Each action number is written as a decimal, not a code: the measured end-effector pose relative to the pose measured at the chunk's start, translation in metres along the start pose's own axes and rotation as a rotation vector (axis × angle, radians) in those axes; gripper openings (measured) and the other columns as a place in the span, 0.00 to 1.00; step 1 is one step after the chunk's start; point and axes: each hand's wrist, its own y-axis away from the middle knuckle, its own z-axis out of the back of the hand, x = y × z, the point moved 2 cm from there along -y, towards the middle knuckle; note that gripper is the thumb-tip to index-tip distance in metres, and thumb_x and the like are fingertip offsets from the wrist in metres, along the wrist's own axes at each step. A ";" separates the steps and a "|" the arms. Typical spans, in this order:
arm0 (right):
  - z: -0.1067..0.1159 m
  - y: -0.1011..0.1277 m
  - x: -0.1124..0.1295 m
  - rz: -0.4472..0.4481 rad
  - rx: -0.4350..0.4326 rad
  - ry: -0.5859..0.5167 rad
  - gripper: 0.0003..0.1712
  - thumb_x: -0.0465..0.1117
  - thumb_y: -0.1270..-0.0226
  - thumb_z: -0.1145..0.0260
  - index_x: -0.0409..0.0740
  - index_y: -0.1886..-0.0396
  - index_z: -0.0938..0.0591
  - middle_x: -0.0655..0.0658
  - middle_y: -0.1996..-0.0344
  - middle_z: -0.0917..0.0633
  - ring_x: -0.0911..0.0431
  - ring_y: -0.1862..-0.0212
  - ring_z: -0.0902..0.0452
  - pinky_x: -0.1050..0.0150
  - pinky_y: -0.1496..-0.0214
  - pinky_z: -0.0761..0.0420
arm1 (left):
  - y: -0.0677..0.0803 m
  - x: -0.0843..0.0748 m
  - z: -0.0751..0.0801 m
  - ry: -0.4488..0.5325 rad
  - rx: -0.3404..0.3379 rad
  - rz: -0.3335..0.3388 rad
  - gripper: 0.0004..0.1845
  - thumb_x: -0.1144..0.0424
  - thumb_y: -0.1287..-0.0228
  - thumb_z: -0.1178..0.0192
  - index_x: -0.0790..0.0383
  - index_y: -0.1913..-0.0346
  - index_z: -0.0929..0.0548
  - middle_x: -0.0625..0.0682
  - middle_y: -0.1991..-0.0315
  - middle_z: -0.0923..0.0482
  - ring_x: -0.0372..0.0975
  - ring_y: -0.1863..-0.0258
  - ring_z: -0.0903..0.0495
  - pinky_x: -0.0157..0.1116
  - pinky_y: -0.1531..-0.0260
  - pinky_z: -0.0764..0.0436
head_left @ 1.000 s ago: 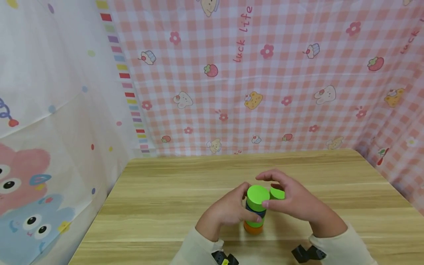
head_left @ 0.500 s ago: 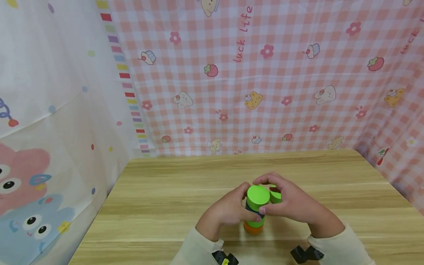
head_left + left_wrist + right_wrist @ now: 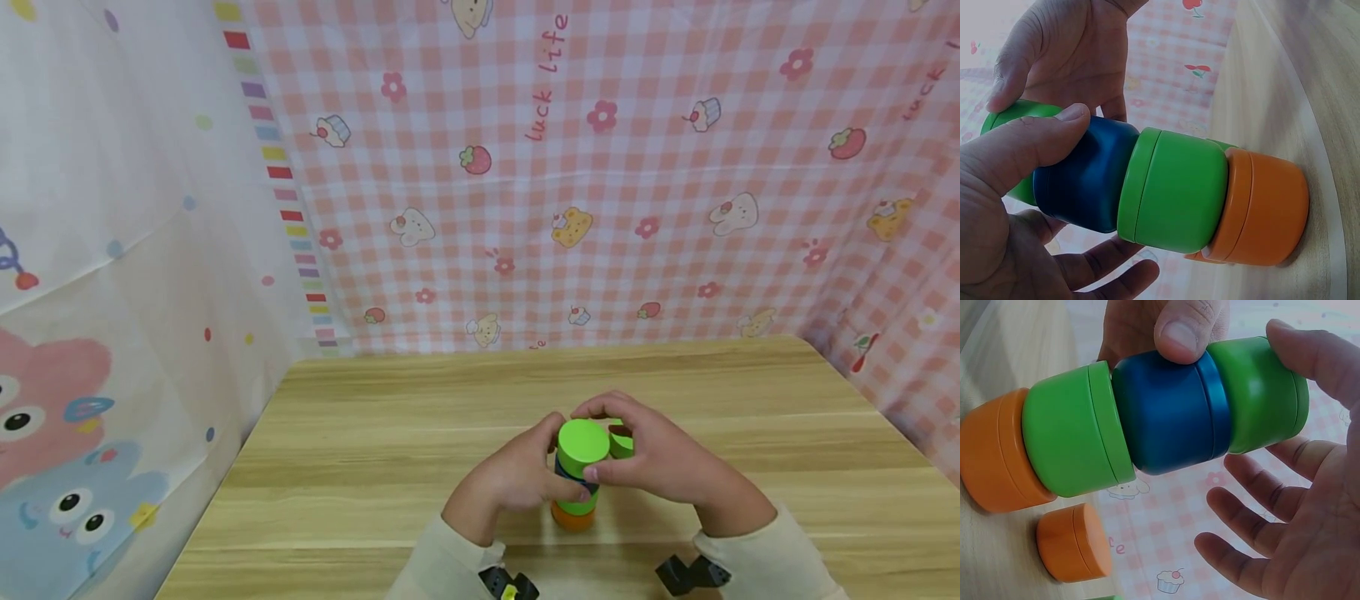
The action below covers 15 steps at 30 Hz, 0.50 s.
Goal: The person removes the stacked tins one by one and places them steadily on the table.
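Stack of four cups [image 3: 577,479] on the worktop [image 3: 360,467], near its front edge and between your two hands. Its long axis stands upright. From the bottom: orange cup [image 3: 1266,209] resting on the wood, green cup [image 3: 1175,190], blue cup [image 3: 1169,419], and a green top cup [image 3: 1260,394]. Each is a short, round, smooth plastic piece with a raised band at the rim; the upper cups sit slightly off the line of the lower ones.

Your left hand [image 3: 510,479] is on the stack's left, its grip curled round the blue cup with the thumb [image 3: 1029,150] laid across the cup's side up to the top cup's edge. Your right hand [image 3: 660,458] is on the right and equally near; its thumb [image 3: 1310,356] lies against the top cup's wall while the other fingers [image 3: 1254,506] are spread and apart from the stack. From the head view, its fingers arch over the far side of the top cup. The right grip therefore touches but does not close.

Another orange cup [image 3: 1075,547] stands on the worktop just beside the stack, and a further green piece [image 3: 621,443] shows under your right palm.
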 end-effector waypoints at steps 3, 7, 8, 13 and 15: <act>0.000 0.000 0.000 0.002 -0.001 0.001 0.26 0.45 0.35 0.21 0.51 0.40 0.20 0.46 0.42 0.21 0.43 0.36 0.26 0.25 0.34 0.32 | 0.000 0.001 0.000 0.001 0.003 -0.004 0.27 0.64 0.43 0.21 0.50 0.45 0.25 0.47 0.40 0.19 0.41 0.38 0.22 0.49 0.36 0.21; 0.001 0.000 0.001 0.013 -0.010 0.003 0.25 0.44 0.35 0.21 0.51 0.40 0.20 0.47 0.43 0.20 0.44 0.37 0.25 0.26 0.34 0.30 | -0.001 0.002 0.000 -0.004 0.010 -0.003 0.27 0.64 0.43 0.21 0.50 0.45 0.25 0.47 0.44 0.19 0.39 0.44 0.20 0.48 0.39 0.19; 0.001 0.000 0.001 0.016 -0.013 0.004 0.25 0.44 0.35 0.22 0.50 0.40 0.20 0.47 0.43 0.20 0.44 0.37 0.25 0.26 0.34 0.30 | -0.001 0.002 0.001 -0.006 0.011 -0.002 0.27 0.63 0.42 0.21 0.50 0.45 0.26 0.47 0.44 0.20 0.39 0.45 0.20 0.47 0.39 0.19; 0.004 0.001 0.001 0.021 -0.025 0.005 0.25 0.44 0.34 0.22 0.50 0.40 0.20 0.47 0.44 0.19 0.44 0.38 0.25 0.26 0.35 0.30 | -0.001 0.002 0.001 -0.018 0.013 0.010 0.27 0.63 0.41 0.21 0.49 0.45 0.26 0.47 0.45 0.21 0.39 0.46 0.20 0.49 0.39 0.19; 0.006 0.001 0.000 0.022 -0.030 0.007 0.24 0.43 0.34 0.22 0.50 0.41 0.19 0.47 0.44 0.18 0.44 0.38 0.24 0.27 0.35 0.29 | -0.001 0.001 0.001 -0.021 0.012 0.019 0.26 0.62 0.41 0.21 0.49 0.46 0.26 0.47 0.45 0.21 0.40 0.47 0.20 0.49 0.39 0.19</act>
